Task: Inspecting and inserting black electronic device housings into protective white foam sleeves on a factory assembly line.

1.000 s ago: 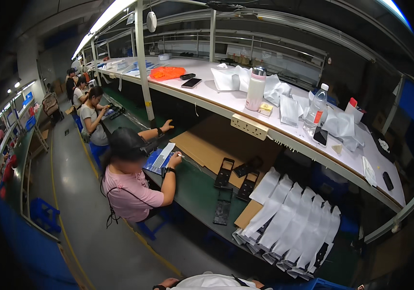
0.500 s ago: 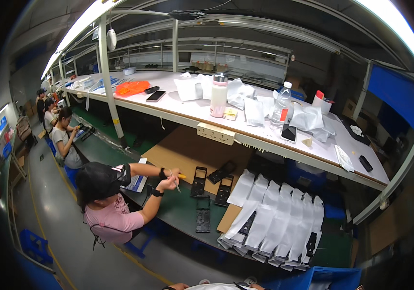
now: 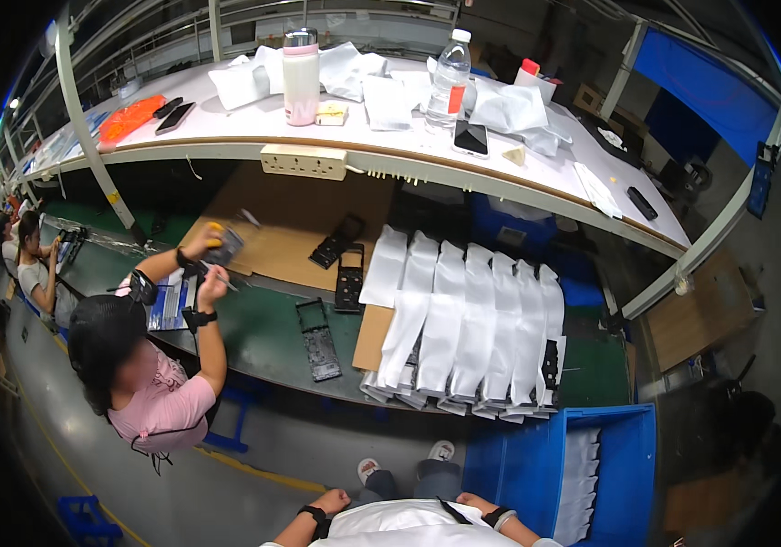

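My left hand is curled closed beside the white garment on my body, a black band around its wrist. On the other side my right hand is closed too, with a band at the wrist. Nothing shows in either hand. Both are low in the picture, apart from the bench. Nearest to the right hand stands a blue crate with white-wrapped pieces inside. Beyond, rows of white sleeves lie on the green bench, some with black parts poking out.
To the left, a co-worker in a pink shirt holds a dark frame and a thin tool. Black frames lie on the bench and cardboard. Overhead, a shelf carries bottles, phones and white bags. A blue stool stands lower left.
The view has tilted down and turned right, bringing my hands and more of the blue crate into sight. The co-worker has picked up one black frame.
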Action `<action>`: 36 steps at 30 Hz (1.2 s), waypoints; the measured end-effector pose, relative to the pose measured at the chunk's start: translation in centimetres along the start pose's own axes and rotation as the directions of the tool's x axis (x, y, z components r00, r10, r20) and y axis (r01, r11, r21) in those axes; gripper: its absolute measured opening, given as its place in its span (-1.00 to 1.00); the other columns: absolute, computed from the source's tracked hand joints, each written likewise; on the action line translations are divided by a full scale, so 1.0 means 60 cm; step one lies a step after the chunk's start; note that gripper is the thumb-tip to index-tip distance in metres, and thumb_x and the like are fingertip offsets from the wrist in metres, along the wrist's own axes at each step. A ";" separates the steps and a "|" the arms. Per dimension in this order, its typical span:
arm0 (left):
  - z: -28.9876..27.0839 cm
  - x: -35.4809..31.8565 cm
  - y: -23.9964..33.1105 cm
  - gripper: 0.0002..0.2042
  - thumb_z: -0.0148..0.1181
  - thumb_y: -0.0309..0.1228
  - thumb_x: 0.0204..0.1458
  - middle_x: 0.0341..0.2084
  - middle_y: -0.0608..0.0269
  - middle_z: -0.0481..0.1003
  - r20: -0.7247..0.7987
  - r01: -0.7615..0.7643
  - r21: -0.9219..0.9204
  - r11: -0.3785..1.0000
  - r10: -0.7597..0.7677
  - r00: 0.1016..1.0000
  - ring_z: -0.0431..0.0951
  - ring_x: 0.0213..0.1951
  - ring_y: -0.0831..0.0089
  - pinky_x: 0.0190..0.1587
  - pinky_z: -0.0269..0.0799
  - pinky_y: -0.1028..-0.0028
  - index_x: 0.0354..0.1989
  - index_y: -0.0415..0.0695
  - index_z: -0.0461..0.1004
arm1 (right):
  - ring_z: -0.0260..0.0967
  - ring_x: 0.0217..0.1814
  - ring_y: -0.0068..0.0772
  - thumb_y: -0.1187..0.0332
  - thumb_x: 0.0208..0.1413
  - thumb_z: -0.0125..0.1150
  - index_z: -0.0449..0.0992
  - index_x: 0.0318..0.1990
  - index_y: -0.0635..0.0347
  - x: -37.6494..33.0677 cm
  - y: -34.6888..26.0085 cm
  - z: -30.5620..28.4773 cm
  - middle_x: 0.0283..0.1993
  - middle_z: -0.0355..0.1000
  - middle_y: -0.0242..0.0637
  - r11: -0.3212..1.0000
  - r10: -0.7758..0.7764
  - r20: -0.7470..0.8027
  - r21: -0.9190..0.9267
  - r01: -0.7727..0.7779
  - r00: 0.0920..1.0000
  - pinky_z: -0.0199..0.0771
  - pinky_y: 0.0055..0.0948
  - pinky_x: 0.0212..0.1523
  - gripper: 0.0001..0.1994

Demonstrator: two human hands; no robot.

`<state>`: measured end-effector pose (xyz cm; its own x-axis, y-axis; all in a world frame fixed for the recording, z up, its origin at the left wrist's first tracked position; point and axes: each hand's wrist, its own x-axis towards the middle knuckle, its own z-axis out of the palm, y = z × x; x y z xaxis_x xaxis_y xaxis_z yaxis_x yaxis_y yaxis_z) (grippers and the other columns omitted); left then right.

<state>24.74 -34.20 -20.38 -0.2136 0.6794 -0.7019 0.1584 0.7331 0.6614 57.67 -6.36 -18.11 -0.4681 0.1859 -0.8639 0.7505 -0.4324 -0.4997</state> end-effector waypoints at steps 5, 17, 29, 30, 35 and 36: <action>0.042 -0.018 -0.010 -0.78 0.06 -0.29 0.00 -0.50 -0.01 0.49 0.015 -0.052 0.011 0.999 0.051 0.999 0.46 -0.43 0.20 -0.29 0.36 0.28 -0.37 -0.24 0.43 | 0.12 -0.39 -0.72 0.24 0.23 0.02 0.38 -0.38 0.09 -0.113 -0.003 0.045 -0.46 0.24 -0.59 0.976 -0.217 0.038 0.038 0.216 0.975 0.21 -0.64 -0.35 -0.81; 0.077 -0.081 0.065 -0.70 0.00 -0.23 0.08 -0.29 -0.20 0.48 0.146 -0.028 0.256 0.966 -0.010 0.989 0.47 -0.19 -0.12 -0.17 0.35 0.13 -0.21 -0.24 0.36 | 0.05 -0.37 -0.69 0.37 0.13 -0.08 0.32 -0.41 0.06 -0.164 0.066 0.087 -0.47 0.19 -0.57 0.993 -0.120 0.027 0.007 0.120 0.992 0.15 -0.60 -0.32 -0.91; 0.107 -0.206 0.157 -0.78 -0.02 -0.27 0.11 -0.35 -0.05 0.49 0.074 -0.100 0.191 0.976 0.088 0.993 0.49 -0.27 0.06 -0.23 0.35 0.23 -0.26 -0.20 0.34 | 0.11 -0.33 -0.66 0.38 0.12 -0.08 0.31 -0.41 0.09 -0.205 0.161 0.079 -0.43 0.23 -0.55 0.972 -0.168 0.127 0.184 0.143 0.978 0.18 -0.59 -0.28 -0.92; 0.105 -0.213 0.156 -0.78 -0.02 -0.27 0.11 -0.35 -0.05 0.49 0.077 -0.107 0.190 0.976 0.094 0.993 0.49 -0.27 0.06 -0.23 0.35 0.23 -0.26 -0.20 0.34 | 0.13 -0.33 -0.68 0.39 0.13 -0.07 0.34 -0.37 0.11 -0.183 0.179 0.073 -0.43 0.26 -0.54 0.956 -0.148 0.171 0.277 0.097 0.974 0.20 -0.61 -0.28 -0.92; 0.109 -0.230 0.173 -0.79 0.02 -0.27 0.05 -0.38 0.01 0.50 -0.105 -0.061 0.189 0.980 0.082 0.991 0.50 -0.28 0.09 -0.21 0.36 0.28 -0.29 -0.17 0.36 | 0.12 -0.34 -0.75 0.43 0.15 -0.07 0.35 -0.37 0.10 -0.223 0.112 0.083 -0.44 0.24 -0.56 0.912 -0.407 0.093 -0.008 0.410 0.909 0.20 -0.66 -0.28 -0.92; 0.105 -0.230 0.184 -0.75 0.04 -0.23 0.03 -0.37 0.01 0.50 -0.088 -0.072 0.172 0.982 0.088 0.992 0.50 -0.27 0.09 -0.20 0.36 0.29 -0.27 -0.16 0.36 | 0.12 -0.34 -0.75 0.43 0.15 -0.07 0.35 -0.37 0.10 -0.205 0.120 0.078 -0.44 0.24 -0.56 0.912 -0.405 0.113 -0.018 0.410 0.907 0.20 -0.66 -0.28 -0.92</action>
<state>35.50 -35.26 -5.05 -0.2832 0.7360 -0.6148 0.3371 0.6766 0.6547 66.65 -15.86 -10.81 -0.7816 0.2439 -0.5741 0.5011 -0.3026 -0.8108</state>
